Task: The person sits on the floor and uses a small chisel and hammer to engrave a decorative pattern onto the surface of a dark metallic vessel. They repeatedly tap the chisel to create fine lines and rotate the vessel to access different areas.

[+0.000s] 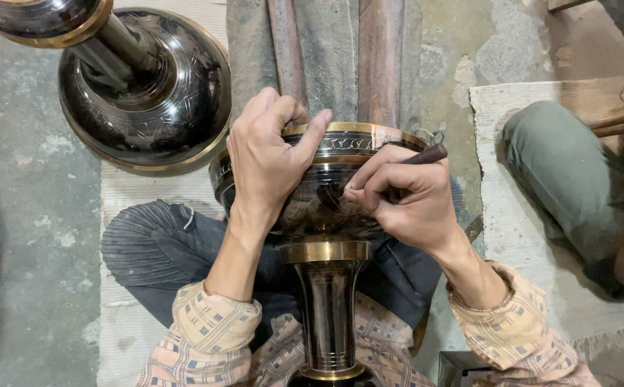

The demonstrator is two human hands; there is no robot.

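From the head camera, your left hand (269,154) wraps over the gilt rim of the dark engraved metal vase (323,215), which lies across your lap, stem pointing near. Your right hand (405,197) pinches a thin engraving tool (427,154) against its bowl. The vase looks heavy, rigid and polished-slick, so the rim grip seems the surest hold. A second vase (147,86) stands far left.

Soft, even daylight, med brightness, no hard shadows. Bright glare streaks on the dark polished vase (319,201) and on 2nd vase (147,93) top left. Centre sharp; slight softness at frame edges, esp. right side and bottom corners. Mild wide-angle stretch near edges.
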